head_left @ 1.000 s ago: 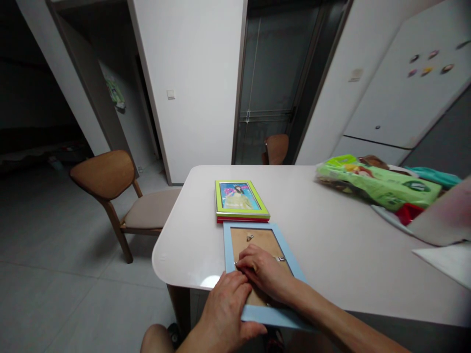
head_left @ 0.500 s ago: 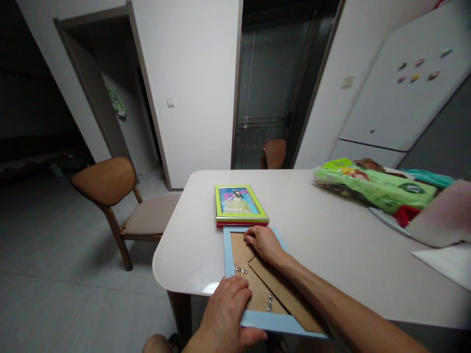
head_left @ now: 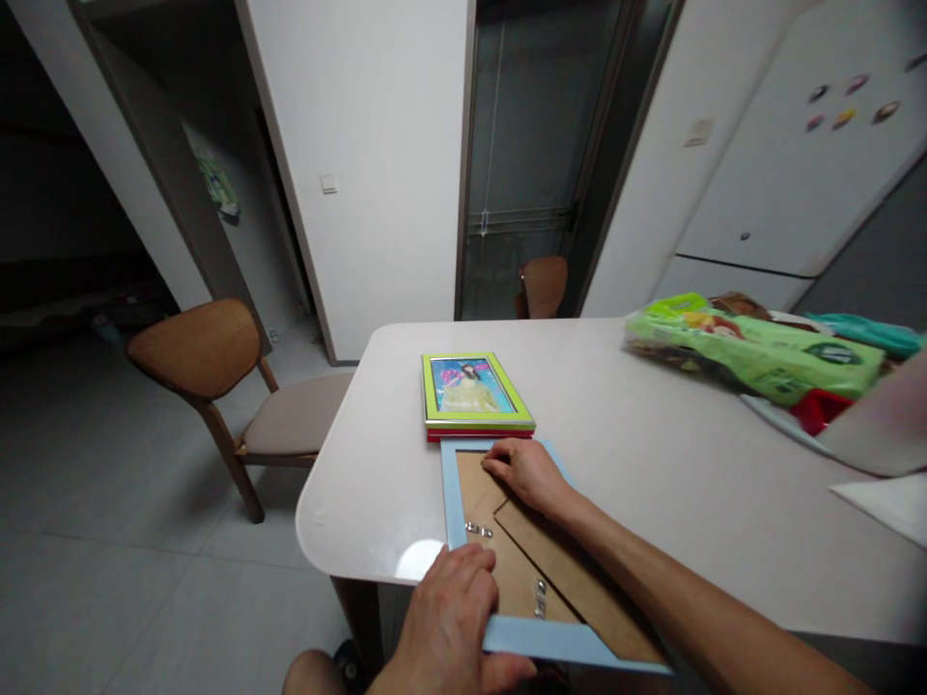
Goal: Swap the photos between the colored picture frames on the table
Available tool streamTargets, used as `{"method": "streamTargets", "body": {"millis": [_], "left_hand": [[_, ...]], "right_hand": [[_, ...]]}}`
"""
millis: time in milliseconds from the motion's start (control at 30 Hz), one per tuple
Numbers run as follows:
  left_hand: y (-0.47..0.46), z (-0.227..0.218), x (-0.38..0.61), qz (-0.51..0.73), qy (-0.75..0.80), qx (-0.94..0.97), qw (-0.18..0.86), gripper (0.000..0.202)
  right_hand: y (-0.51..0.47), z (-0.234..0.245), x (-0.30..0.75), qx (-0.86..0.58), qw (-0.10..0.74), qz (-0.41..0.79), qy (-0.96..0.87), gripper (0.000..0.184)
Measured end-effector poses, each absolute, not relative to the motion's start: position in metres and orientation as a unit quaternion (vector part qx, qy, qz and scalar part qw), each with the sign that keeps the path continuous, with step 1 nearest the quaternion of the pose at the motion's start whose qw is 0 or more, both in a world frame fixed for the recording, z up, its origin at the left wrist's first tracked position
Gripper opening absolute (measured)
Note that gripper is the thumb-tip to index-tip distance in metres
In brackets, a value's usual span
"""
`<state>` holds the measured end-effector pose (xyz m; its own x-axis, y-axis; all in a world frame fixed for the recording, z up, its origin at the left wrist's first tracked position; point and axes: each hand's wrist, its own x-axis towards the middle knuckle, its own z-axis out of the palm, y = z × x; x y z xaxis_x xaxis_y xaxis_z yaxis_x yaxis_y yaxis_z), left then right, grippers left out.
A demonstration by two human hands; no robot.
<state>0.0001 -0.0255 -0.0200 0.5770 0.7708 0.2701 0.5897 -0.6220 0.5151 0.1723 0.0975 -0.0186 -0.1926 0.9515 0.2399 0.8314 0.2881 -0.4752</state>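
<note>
I have the blue frame (head_left: 450, 492) lying face down on the surface (head_left: 652, 463), just in front of me, with its near edge at the rim of the surface and its far edge touching a small stack: a green frame (head_left: 474, 391) with a picture in it, lying on a red frame (head_left: 478, 435). My left hand (head_left: 449, 618) is closed on the near left corner of the blue frame, fingers on top and thumb along the near edge, holding it steady. My right hand (head_left: 528, 473) holds nothing; its fingers are curled and the fingertips press down at the far end of the brown backing board (head_left: 507, 569). The two hands are well apart, one at each end of the frame. The board looks seated inside the blue border, and the folding stand (head_left: 579, 589) lies flat on it, running slantwise toward the near right corner. Two small metal clips show, one (head_left: 474, 529) near the left border and one (head_left: 540, 598) near the near border; I cannot tell whether they are turned to lock the board. I judge the back is in but not yet secured, at least at the far edge, where my fingertips hide whatever fastener is there. Off to the right lies a green packet (head_left: 760, 352), well apart from the frames
</note>
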Motion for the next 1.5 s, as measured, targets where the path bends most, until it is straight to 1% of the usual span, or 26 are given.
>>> {"method": "streamTargets", "body": {"millis": [167, 300, 433, 533, 633, 733, 800, 867, 967, 1000, 1067, 1133, 1233, 1300, 1433, 1500], "left_hand": [[-0.026, -0.021, 0.001, 0.214, 0.400, 0.870, 0.194, 0.051], [-0.025, -0.016, 0.001, 0.182, 0.414, 0.871, 0.192, 0.058], [-0.024, -0.015, 0.009, 0.158, 0.423, 0.876, 0.171, 0.057], [-0.025, -0.020, 0.025, 0.158, 0.399, 0.890, 0.155, 0.054], [-0.026, -0.025, 0.041, 0.135, 0.378, 0.901, 0.163, 0.054], [-0.029, -0.021, 0.045, 0.121, 0.370, 0.902, 0.187, 0.053], [-0.031, -0.013, 0.042, 0.153, 0.360, 0.898, 0.203, 0.048], [-0.034, -0.002, 0.040, 0.230, 0.348, 0.881, 0.223, 0.039], [-0.043, 0.012, 0.044, 0.396, 0.341, 0.800, 0.294, 0.020], [-0.046, 0.015, 0.047, 0.444, 0.341, 0.759, 0.332, 0.018], [-0.051, 0.018, 0.052, 0.504, 0.339, 0.676, 0.417, 0.027], [-0.052, 0.020, 0.052, 0.530, 0.341, 0.612, 0.478, 0.037], [-0.045, 0.023, 0.037, 0.573, 0.375, 0.541, 0.488, 0.050], [-0.036, 0.024, 0.021, 0.587, 0.401, 0.501, 0.494, 0.063], [-0.025, 0.006, -0.001, 0.513, 0.414, 0.507, 0.555, 0.081], [-0.026, -0.011, 0.000, 0.468, 0.400, 0.543, 0.571, 0.087]], "right_hand": [[0.110, -0.020, 0.168, -0.631, 0.252, 0.100, -0.727, 0.011], [0.110, -0.019, 0.165, -0.651, 0.270, 0.094, -0.704, 0.008], [0.103, -0.008, 0.169, -0.641, 0.304, 0.101, -0.697, 0.018], [0.087, 0.003, 0.185, -0.625, 0.321, 0.109, -0.703, 0.026], [0.061, 0.009, 0.213, -0.625, 0.333, 0.132, -0.694, 0.026], [0.031, 0.004, 0.242, -0.639, 0.384, 0.200, -0.636, 0.026], [0.013, -0.003, 0.253, -0.650, 0.436, 0.256, -0.567, 0.030], [-0.003, -0.009, 0.250, -0.640, 0.479, 0.328, -0.503, 0.035], [-0.017, -0.013, 0.222, -0.570, 0.496, 0.479, -0.447, 0.048], [-0.020, -0.013, 0.209, -0.540, 0.494, 0.530, -0.428, 0.052], [-0.024, -0.010, 0.184, -0.480, 0.518, 0.596, -0.382, 0.058], [-0.024, -0.007, 0.170, -0.445, 0.557, 0.606, -0.353, 0.064], [-0.022, -0.003, 0.173, -0.464, 0.598, 0.542, -0.365, 0.069], [-0.018, -0.002, 0.187, -0.509, 0.592, 0.484, -0.396, 0.066], [-0.010, -0.003, 0.215, -0.577, 0.566, 0.372, -0.457, 0.060], [-0.007, -0.005, 0.224, -0.592, 0.558, 0.342, -0.471, 0.058]]}}
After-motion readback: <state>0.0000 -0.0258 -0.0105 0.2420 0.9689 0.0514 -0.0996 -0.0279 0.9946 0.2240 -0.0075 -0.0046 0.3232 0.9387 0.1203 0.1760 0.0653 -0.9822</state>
